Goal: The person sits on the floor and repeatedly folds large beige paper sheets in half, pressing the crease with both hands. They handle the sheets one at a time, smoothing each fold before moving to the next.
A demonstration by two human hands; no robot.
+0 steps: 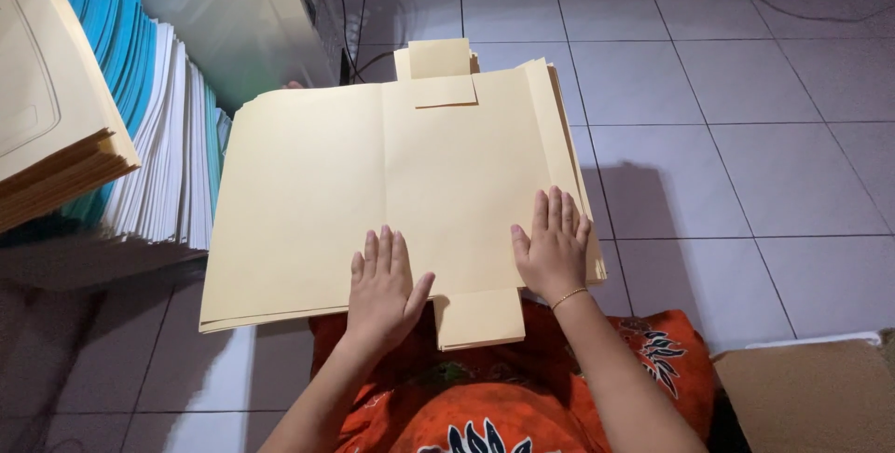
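Note:
A stack of cream-coloured unfolded paper folders lies spread over my lap and the tiled floor. The top sheet has a crease down its middle and tabs at its far and near edges. My left hand rests flat on the near middle of the top sheet, fingers together. My right hand, with a thin bracelet at the wrist, lies flat on the sheet's near right part beside the edge. Neither hand grips anything.
A tall leaning pile of white and teal sheets stands at the left, with a cream folder stack on top. A pale cabinet stands behind. A cardboard box sits at bottom right. White floor tiles extend to the right.

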